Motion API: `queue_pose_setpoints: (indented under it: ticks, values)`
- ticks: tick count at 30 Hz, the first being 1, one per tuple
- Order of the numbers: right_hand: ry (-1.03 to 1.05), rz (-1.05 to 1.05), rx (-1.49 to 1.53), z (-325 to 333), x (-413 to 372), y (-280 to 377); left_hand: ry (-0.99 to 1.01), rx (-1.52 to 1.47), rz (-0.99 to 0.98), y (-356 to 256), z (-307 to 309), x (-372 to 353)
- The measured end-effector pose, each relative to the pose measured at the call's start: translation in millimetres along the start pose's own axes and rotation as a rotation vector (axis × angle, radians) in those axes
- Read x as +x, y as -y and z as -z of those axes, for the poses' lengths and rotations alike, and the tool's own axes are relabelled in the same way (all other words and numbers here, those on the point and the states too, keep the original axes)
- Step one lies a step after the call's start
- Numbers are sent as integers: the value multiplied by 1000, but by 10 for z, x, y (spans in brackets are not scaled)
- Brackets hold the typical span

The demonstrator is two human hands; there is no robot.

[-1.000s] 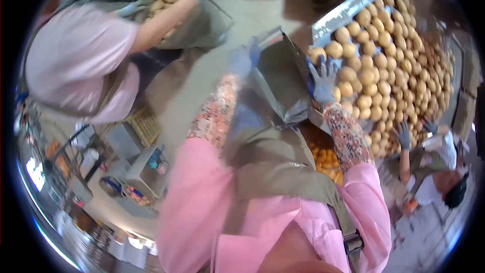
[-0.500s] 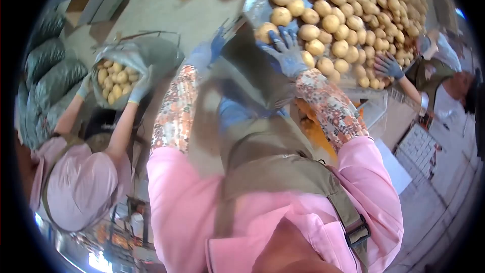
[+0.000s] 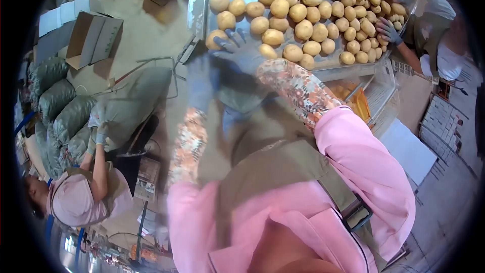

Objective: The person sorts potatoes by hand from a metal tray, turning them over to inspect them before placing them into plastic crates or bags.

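My right hand (image 3: pixel 240 53), in a grey-blue glove, reaches over the near left edge of a metal table (image 3: pixel 323 73). Its fingers are spread beside the nearest potatoes (image 3: pixel 272 37), and no potato shows in its grip. To its left, my gloved left hand (image 3: pixel 202 83) is smeared by motion, so its fingers cannot be read. Below and between both hands hangs a dark grey-green sack (image 3: pixel 240 98) at the table's edge. Whether my left hand touches the sack cannot be made out, and the sack's inside is hidden.
A co-worker's gloved hand (image 3: pixel 388 31) touches potatoes at the table's right side. On the left, another person (image 3: pixel 88 192) holds the top of a large sack (image 3: pixel 144 93). Filled sacks (image 3: pixel 70 116) and an open carton (image 3: pixel 91 40) stand beyond. An orange crate (image 3: pixel 358 103) sits under the table.
My right hand has shifted left along the table edge, and my left hand has come closer to it. The view has turned. The person at left has gathered the sack's mouth together.
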State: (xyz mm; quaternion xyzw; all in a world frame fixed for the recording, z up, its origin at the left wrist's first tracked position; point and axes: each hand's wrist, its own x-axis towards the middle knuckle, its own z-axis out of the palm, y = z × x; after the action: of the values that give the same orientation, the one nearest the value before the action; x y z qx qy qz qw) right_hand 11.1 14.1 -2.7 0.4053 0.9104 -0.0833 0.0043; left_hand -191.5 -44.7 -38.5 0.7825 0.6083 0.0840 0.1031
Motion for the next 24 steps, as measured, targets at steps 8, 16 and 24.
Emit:
queue_pose_setpoints:
  ticks: [8,16,24]
  values:
    - [-72,186,481,242,-441,-266,734,-259,304,-1624,-711,-996]
    - [-100,-113,337,843,-2412,-1712,777,63,478,-1897,-694,-823]
    - [158,-367,55,682,-2964,-2191,801,83,593,-1819,-1016,-885]
